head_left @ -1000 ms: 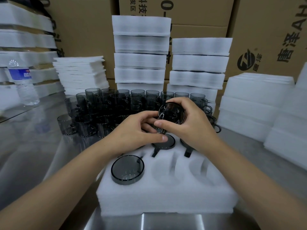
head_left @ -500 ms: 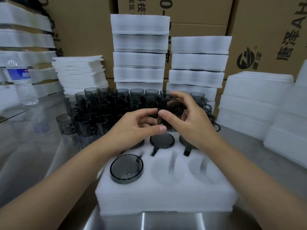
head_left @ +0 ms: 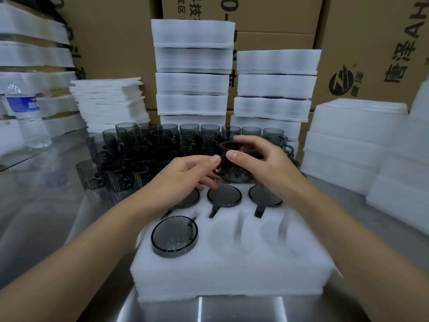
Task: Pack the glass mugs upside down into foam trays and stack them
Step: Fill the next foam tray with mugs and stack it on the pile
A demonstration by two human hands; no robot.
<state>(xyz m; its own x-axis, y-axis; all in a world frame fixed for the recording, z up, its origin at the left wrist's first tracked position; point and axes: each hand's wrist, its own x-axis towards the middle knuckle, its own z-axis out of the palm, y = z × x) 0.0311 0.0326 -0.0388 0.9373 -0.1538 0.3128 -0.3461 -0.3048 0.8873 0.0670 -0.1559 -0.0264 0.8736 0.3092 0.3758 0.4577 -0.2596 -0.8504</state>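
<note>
A white foam tray (head_left: 232, 275) lies in front of me with several smoky glass mugs set upside down in its holes, one at the front left (head_left: 174, 237) and others along the back row (head_left: 224, 195). Two front holes (head_left: 234, 235) hold nothing. Above the back row, my right hand (head_left: 262, 163) holds a dark glass mug (head_left: 233, 163) between thumb and fingers. My left hand (head_left: 185, 175) touches the same mug from the left with its fingertips. A crowd of upright mugs (head_left: 162, 149) stands behind the tray.
Stacks of packed foam trays (head_left: 192, 73) rise at the back, with foam sheets (head_left: 109, 101) to the left and more foam (head_left: 362, 140) at the right. A water bottle (head_left: 25, 115) stands far left. Cardboard boxes (head_left: 371, 43) form the back wall. The steel table (head_left: 46, 205) carries everything.
The mug in my hands has turned from bottom-facing-me to a more sideways pose and sunk a little toward the tray's back row. Both hands moved with it.
</note>
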